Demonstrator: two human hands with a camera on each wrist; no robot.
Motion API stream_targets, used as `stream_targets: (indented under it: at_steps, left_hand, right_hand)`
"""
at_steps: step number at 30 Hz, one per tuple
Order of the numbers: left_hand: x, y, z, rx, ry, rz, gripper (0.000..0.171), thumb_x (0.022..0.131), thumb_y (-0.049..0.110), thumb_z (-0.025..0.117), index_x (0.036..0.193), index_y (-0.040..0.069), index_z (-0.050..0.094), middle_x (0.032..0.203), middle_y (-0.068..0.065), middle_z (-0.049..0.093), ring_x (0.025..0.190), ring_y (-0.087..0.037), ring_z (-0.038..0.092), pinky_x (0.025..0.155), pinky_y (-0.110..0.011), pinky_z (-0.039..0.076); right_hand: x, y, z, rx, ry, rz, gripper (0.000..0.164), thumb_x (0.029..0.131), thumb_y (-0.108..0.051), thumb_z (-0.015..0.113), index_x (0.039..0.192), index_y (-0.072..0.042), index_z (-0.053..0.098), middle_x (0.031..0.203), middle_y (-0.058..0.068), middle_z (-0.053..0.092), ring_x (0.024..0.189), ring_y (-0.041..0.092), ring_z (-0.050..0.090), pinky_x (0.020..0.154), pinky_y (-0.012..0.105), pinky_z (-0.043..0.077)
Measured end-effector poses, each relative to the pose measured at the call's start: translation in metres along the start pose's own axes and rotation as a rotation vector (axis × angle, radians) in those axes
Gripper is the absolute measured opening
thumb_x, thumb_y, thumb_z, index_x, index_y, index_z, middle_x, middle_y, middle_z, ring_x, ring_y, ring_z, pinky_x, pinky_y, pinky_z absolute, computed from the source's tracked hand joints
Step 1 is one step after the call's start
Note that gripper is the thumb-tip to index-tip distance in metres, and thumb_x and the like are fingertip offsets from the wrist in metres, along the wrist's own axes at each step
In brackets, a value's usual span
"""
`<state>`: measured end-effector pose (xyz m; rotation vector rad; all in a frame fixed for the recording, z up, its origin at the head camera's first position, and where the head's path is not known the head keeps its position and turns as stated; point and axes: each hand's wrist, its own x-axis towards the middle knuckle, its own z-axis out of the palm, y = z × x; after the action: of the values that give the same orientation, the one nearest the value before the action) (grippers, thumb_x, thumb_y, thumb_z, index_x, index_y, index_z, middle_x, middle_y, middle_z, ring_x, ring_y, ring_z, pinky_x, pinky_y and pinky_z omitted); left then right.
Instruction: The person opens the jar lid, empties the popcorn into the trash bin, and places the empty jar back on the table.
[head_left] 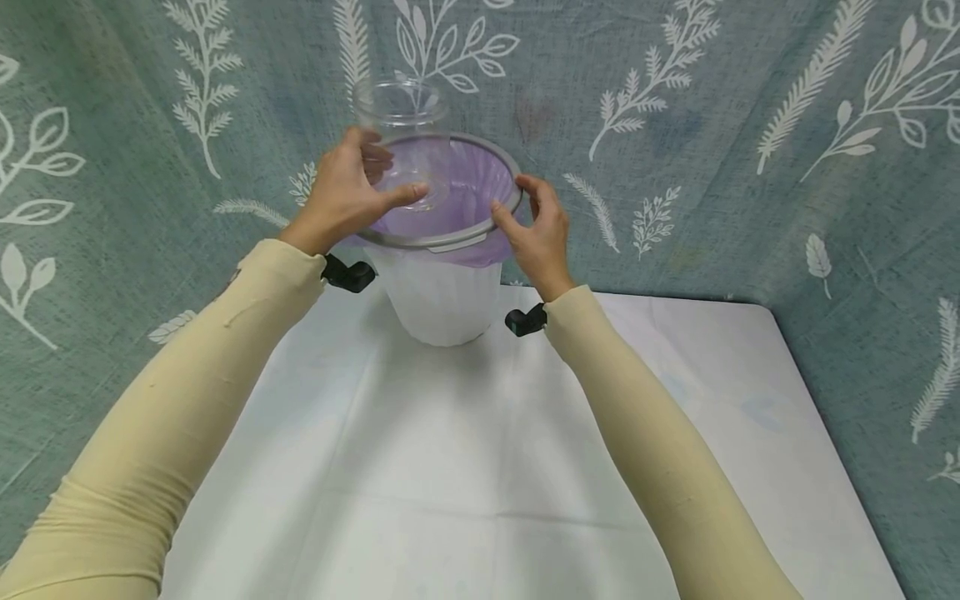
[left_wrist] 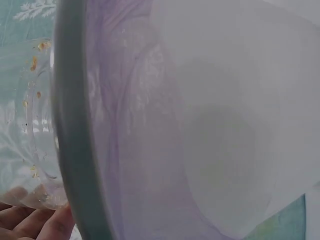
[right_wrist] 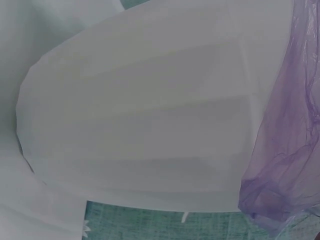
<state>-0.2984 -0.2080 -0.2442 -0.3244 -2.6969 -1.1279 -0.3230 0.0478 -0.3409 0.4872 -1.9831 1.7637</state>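
Note:
My left hand (head_left: pixel 341 187) holds a clear plastic jar (head_left: pixel 401 108) at the left side of a bin's mouth, thumb on the near side and fingers behind. Small yellowish bits cling to the jar (left_wrist: pixel 30 120) in the left wrist view, where some left fingers (left_wrist: pixel 40 225) show beneath it. The white trash can (head_left: pixel 442 292) stands upright, lined with a purple bag (head_left: pixel 480 179) under a grey ring (head_left: pixel 401 241). At the ring's right side, my right hand (head_left: pixel 542 233) pinches the rim between thumb and fingers. The right wrist view shows the can's ribbed wall (right_wrist: pixel 150 115), hardly any hand.
A white-covered table (head_left: pixel 450 450) supports the can near its back edge. Grey-green curtains (head_left: pixel 562 92) with white leaf prints hang close behind and at both sides. The bag's loose edge (right_wrist: pixel 280 165) hangs outside the can.

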Motion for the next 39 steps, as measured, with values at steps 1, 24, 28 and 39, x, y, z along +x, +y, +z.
stream_targets:
  at_steps: [1,24,28,39]
  left_hand:
    - [0.000,0.000,0.000,-0.001,-0.002,0.001,0.104,0.086,0.051,0.084,0.159,0.001,0.030,0.152,-0.019,0.054,0.140,-0.035,0.053,0.117,-0.048,0.042]
    - [-0.037,0.017,0.010,-0.156,0.018,0.092,0.091,0.086,0.033,0.088,0.153,-0.002,0.037,0.146,-0.018,0.058,0.138,-0.030,0.056,0.117,-0.037,0.043]
    - [-0.056,0.024,0.020,-0.223,0.021,0.180,0.078,0.085,0.019,0.090,0.144,-0.003,0.043,0.141,-0.018,0.059,0.135,-0.031,0.058,0.116,-0.039,0.044]
    - [-0.126,0.026,0.073,-0.370,-0.095,0.315,0.089,0.075,0.007,0.094,0.146,0.000,0.041,0.147,-0.014,0.056,0.135,-0.027,0.056,0.112,-0.048,0.047]
  right_hand:
    - [-0.002,-0.005,0.000,0.002,-0.001,0.001,0.053,0.098,-0.006,0.073,0.143,0.012,0.052,0.146,0.027,0.054,0.142,0.033,0.048,0.120,0.023,0.032]
    - [-0.013,-0.035,-0.003,0.016,-0.008,-0.018,0.051,0.098,0.000,0.070,0.141,0.018,0.050,0.145,0.034,0.053,0.142,0.040,0.046,0.124,0.038,0.032]
    - [-0.007,-0.021,-0.002,0.009,0.003,-0.026,0.051,0.098,-0.001,0.071,0.141,0.017,0.050,0.145,0.032,0.054,0.142,0.040,0.047,0.123,0.037,0.033]
    - [0.005,0.012,-0.001,-0.055,0.008,-0.039,0.052,0.097,-0.016,0.077,0.141,0.006,0.057,0.143,0.017,0.060,0.139,0.021,0.052,0.118,0.019,0.033]
